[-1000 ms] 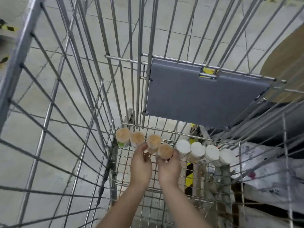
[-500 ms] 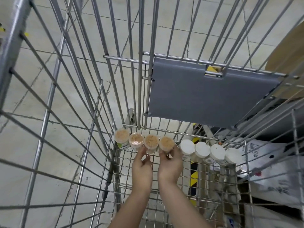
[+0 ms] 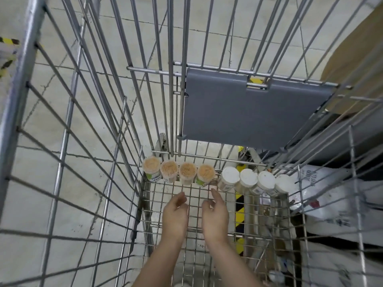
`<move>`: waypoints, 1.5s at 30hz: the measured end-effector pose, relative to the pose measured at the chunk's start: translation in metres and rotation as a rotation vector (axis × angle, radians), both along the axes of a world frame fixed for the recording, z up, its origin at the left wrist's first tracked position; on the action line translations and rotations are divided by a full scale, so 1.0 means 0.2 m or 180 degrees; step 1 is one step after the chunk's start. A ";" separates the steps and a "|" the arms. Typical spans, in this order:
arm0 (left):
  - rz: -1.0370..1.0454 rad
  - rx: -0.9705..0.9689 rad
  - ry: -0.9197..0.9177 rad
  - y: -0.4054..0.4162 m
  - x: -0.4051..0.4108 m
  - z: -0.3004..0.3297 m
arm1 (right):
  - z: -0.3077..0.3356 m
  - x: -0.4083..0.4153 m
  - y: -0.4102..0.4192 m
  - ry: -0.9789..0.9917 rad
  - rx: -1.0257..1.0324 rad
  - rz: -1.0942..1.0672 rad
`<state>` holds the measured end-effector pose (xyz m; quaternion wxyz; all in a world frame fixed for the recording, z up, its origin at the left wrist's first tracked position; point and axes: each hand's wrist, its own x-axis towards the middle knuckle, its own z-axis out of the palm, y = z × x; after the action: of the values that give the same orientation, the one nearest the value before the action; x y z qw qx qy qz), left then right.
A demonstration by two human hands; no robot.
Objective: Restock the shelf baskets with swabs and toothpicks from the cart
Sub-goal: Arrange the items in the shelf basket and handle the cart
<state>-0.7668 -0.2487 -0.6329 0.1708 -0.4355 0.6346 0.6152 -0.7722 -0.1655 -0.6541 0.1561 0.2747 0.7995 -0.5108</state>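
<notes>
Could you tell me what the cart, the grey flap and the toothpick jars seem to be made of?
The cart looks like bare steel wire: silvery, shiny welded rods. The grey flap seems to be moulded plastic, matt and even in colour. The toothpick jars look like clear plastic, since pale wooden sticks show through their tops and sides; glass cannot be ruled out.

Open wire floor of cart [image 3: 207, 241] between both hands and the far row. Left hand [image 3: 175, 216] and right hand [image 3: 214, 216] side by side, apart from the jars, holding nothing. Far end blocked by toothpick jars [image 3: 179, 172] and swab jars [image 3: 257, 181], packed touching. Grey flap [image 3: 248, 112] overhangs behind. Wire walls close left and right.
</notes>
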 end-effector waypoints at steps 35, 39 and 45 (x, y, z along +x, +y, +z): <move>-0.2870 -0.0313 0.0667 -0.67 2.10 1.86 | 1.89 2.72 0.23 0.0130 -0.0142 -0.0230; -0.3051 -0.0143 0.0700 -0.65 2.33 1.95 | 1.93 3.09 0.23 0.0041 -0.0222 -0.0664; -0.3508 -0.0074 0.0785 -0.51 2.55 2.03 | 2.07 3.51 0.24 0.0179 -0.0200 -0.1138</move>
<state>-0.2563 -0.3501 -0.2268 0.3865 0.0335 0.7902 0.4744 -0.0698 -0.1170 -0.2398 0.0490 0.3930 0.7256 -0.5626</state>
